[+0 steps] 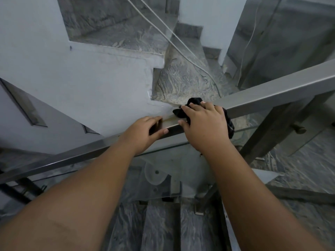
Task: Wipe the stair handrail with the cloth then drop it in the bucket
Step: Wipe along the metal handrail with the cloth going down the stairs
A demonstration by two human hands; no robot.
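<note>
A square steel handrail [272, 95] runs across the view from lower left to upper right. My right hand [204, 124] presses a dark cloth [183, 109] flat onto the top of the rail near the middle. The cloth bunches out past my fingertips and hangs down behind my hand on the right. My left hand [143, 133] grips the rail just to the left of the cloth, fingers over the top and thumb on the near side. No bucket is in view.
A glass panel [159, 176] hangs under the rail on steel brackets. Grey marble steps [183, 78] wind down below, with a white cable [181, 40] trailing over them. White walls stand at the left, a steel post [268, 129] at the right.
</note>
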